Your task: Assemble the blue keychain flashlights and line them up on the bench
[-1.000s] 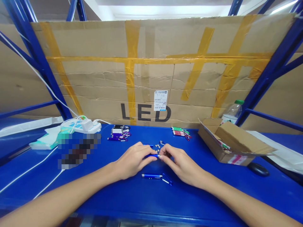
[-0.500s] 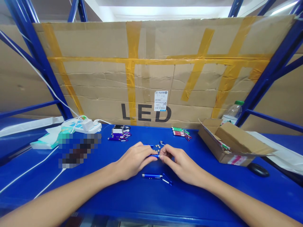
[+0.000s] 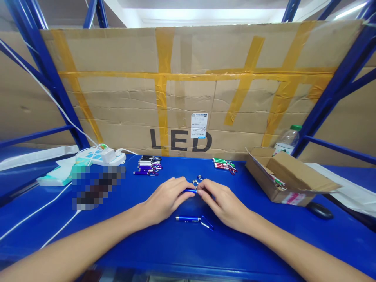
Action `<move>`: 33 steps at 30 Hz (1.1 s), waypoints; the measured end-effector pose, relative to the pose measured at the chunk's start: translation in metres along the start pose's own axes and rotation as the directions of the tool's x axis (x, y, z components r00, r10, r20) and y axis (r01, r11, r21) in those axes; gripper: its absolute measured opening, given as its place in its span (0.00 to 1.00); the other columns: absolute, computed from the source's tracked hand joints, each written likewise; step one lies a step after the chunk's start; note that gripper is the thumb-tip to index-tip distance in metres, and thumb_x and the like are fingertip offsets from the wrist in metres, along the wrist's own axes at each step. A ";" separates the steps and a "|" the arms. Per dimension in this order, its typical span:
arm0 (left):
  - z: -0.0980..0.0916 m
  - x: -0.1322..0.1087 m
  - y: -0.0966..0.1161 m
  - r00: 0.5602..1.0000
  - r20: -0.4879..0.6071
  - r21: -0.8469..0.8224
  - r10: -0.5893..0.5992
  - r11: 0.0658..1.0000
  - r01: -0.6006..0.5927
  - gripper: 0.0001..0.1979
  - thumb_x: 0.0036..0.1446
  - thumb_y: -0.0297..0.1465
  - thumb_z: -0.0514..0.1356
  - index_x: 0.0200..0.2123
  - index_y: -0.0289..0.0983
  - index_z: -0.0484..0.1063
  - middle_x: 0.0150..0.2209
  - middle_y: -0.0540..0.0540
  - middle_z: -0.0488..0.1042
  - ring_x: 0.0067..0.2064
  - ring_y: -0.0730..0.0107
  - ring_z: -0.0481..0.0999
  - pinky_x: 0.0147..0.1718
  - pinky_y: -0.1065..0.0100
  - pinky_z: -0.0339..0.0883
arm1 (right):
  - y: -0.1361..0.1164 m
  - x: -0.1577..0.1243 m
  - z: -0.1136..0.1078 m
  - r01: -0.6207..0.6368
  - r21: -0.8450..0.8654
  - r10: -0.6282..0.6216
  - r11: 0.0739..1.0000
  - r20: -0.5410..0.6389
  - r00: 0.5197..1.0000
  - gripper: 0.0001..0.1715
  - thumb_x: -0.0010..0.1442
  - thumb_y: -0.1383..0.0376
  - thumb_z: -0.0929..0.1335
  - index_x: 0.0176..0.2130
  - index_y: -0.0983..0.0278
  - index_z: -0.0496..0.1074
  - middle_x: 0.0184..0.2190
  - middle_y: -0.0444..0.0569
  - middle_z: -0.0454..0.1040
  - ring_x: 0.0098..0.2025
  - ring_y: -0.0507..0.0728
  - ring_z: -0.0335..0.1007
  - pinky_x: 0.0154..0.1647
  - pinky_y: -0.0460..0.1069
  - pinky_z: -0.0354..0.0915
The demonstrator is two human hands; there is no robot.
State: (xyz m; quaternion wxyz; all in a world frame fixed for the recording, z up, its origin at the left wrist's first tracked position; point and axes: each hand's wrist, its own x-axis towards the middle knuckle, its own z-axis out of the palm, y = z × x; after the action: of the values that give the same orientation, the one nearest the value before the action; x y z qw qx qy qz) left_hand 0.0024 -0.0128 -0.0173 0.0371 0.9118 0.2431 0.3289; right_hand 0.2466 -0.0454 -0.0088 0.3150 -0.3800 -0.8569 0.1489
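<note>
Flashlight [image 3: 191,190] mostly inside left hand [image 3: 166,197]

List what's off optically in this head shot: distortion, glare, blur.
Head view: wide-angle distortion splays the blue rack posts; the ceiling light is blown out; a pixelated patch masks part of the table; left hand, right hand and the blue flashlight between them are sharp.
</note>
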 end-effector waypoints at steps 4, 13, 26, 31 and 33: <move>-0.001 0.001 0.001 0.999 -0.016 -0.057 -0.030 0.998 0.029 0.11 0.78 0.36 0.55 0.52 0.39 0.75 0.45 0.46 0.80 0.45 0.65 0.80 0.46 0.64 0.69 | 0.002 -0.001 0.001 0.047 -0.037 -0.047 0.998 -0.005 0.999 0.10 0.81 0.62 0.61 0.46 0.59 0.69 0.41 0.47 0.75 0.41 0.57 0.73 0.45 0.51 0.67; -0.004 0.002 0.002 0.999 -0.023 -0.063 0.034 0.997 -0.035 0.14 0.79 0.35 0.53 0.54 0.37 0.75 0.44 0.43 0.80 0.45 0.63 0.80 0.47 0.64 0.73 | 0.001 -0.001 -0.003 0.224 -0.226 -0.234 0.948 -0.017 0.972 0.10 0.80 0.66 0.61 0.45 0.61 0.69 0.38 0.48 0.74 0.39 0.58 0.69 0.42 0.51 0.66; -0.002 0.002 0.001 0.999 -0.045 -0.111 0.025 0.993 -0.030 0.14 0.79 0.35 0.54 0.52 0.36 0.77 0.40 0.44 0.79 0.42 0.64 0.80 0.43 0.66 0.74 | 0.000 -0.003 -0.012 0.326 -0.553 -0.362 0.767 0.047 0.931 0.22 0.80 0.69 0.56 0.47 0.62 0.77 0.38 0.54 0.78 0.38 0.60 0.69 0.42 0.54 0.65; -0.004 0.001 0.001 0.998 -0.040 -0.111 0.055 0.992 -0.059 0.11 0.77 0.34 0.57 0.53 0.36 0.76 0.43 0.43 0.81 0.44 0.64 0.81 0.45 0.65 0.74 | 0.002 -0.002 -0.007 0.284 -0.319 -0.287 0.904 0.038 0.957 0.18 0.81 0.64 0.58 0.45 0.62 0.73 0.38 0.51 0.76 0.39 0.59 0.68 0.42 0.52 0.65; -0.006 0.001 0.000 0.995 -0.035 -0.092 0.092 0.991 -0.095 0.10 0.77 0.32 0.57 0.54 0.36 0.76 0.45 0.42 0.82 0.46 0.63 0.81 0.48 0.64 0.74 | 0.000 -0.002 -0.007 0.202 -0.142 -0.200 0.969 0.029 0.979 0.16 0.81 0.62 0.60 0.44 0.61 0.72 0.38 0.49 0.75 0.39 0.57 0.69 0.42 0.51 0.65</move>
State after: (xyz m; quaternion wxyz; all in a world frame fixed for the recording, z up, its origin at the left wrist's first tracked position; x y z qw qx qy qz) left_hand -0.0003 -0.0128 -0.0123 0.0607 0.9144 0.1847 0.3551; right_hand 0.2518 -0.0467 -0.0042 0.2939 -0.3119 -0.9017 0.0567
